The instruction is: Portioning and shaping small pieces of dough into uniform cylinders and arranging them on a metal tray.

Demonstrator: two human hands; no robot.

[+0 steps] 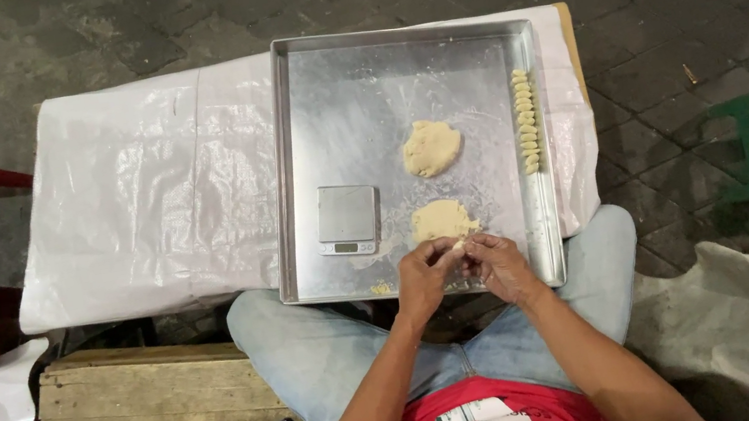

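Left hand [426, 278] and right hand [497, 264] pinch together on a small dough piece [457, 245].
Dough mound [442, 220] at 12 o'clock; the piece could slip off the metal tray [292, 204] edge.

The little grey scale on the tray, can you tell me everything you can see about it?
The scale is small, square and flat, with a smooth grey metal-looking top and a narrow front strip holding a tiny lit display, too small to read. Nothing sits on it. It lies flat inside the big metal tray, in the near left part. The nearer dough lump lies just right of it, not touching. The person's left hand and right hand are close by but do not touch it.
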